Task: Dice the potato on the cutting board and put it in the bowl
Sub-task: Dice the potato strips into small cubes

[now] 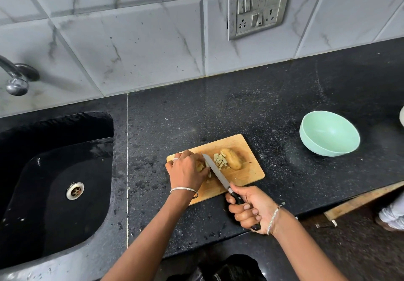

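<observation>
The left hand curls over a potato piece on the cutting board; the right hand grips the knife, blade just beside that hand. If the piece rolls, the edge could nick a finger.

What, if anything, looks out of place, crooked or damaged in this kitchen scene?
The switch plate on the tiled wall sits crooked, and a dark gap shows behind its top and left edges, as if it has come loose. The cutting board, knife and bowl look in order.
</observation>
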A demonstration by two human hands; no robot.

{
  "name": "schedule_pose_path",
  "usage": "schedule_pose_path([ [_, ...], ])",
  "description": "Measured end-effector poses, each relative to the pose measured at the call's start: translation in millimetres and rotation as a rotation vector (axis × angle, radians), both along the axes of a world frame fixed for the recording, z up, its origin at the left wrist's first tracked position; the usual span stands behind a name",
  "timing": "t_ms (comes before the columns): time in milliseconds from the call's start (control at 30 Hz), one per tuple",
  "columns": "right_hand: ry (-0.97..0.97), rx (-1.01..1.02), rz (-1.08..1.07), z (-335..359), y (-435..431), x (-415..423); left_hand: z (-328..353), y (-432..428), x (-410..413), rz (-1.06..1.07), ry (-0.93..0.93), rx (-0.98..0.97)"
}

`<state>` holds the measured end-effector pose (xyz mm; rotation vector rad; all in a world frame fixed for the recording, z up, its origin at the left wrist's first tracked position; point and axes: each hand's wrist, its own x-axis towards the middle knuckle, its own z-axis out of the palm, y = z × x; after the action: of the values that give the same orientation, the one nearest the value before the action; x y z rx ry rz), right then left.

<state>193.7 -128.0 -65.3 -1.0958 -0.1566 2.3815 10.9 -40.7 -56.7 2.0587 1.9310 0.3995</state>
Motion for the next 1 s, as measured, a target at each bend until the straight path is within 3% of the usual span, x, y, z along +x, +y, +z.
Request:
schedule_pose_path([
  [133,-0.088,0.044,-0.034,5.2,-3.8,3.1,-0.7,0.3,-0.4,0.006,0.005,-0.011],
  [267,-0.366,0.121,-0.053,14.0,-5.7,-8.6,0.2,-0.8,-1.0,0.004,0.027,-0.02],
  [367,-0.81,0.326,0.0,18.2,-9.6,-27.8,1.2,-1.3,-1.2,0.005,0.037,-0.025],
  [433,-1.215,0.547,0.131,16.2,-12.1,-38.5,2.8,-1.3,-1.0,0.01,0.036,-0.037],
  [500,-1.466,0.663,0.255,10.0,-14.5,-45.6,4.3,-0.9,-1.1,0.013,0.035,-0.041],
  [700,-1.631,0.718,0.255,3.0,-19.0,-57.0,11.1,5.6,1.0,-0.058,0.118,-0.099],
  [1000,-1.587,0.752,0.297,7.5,-14.9,-57.1,9.2,-1.2,4.0,-0.056,0.148,-0.017],
])
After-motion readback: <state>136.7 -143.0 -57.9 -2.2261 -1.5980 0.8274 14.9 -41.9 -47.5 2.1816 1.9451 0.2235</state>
